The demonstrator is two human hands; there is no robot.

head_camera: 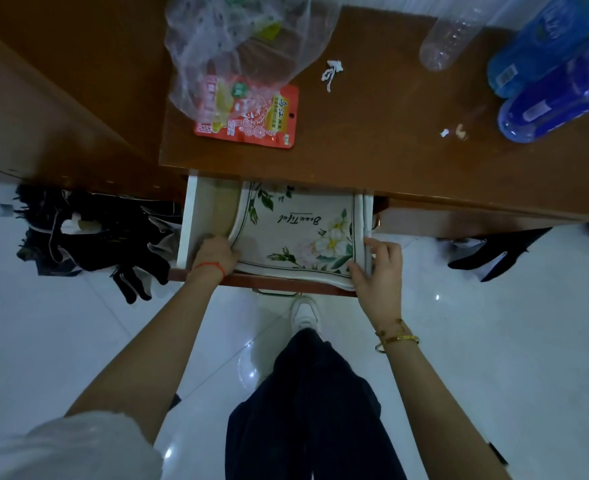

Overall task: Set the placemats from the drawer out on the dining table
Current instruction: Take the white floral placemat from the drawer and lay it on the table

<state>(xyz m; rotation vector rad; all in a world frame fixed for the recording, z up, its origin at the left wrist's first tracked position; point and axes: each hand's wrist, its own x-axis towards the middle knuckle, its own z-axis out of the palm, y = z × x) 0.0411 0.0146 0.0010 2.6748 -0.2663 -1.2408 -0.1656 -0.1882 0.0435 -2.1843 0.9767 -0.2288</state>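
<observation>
Open drawer (186, 223), hands (213, 256) at placemats (296, 230) edges

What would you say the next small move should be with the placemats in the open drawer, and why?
Probably lift the placemats up out of the drawer: the left hand and right hand already grip opposite edges, and the stack lies inside.

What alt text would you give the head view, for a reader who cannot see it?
Both hands, left and right, grip the edges of a stack of floral placemats in an open drawer under a wooden table. A snack packet and blue bottles lie on top.
</observation>
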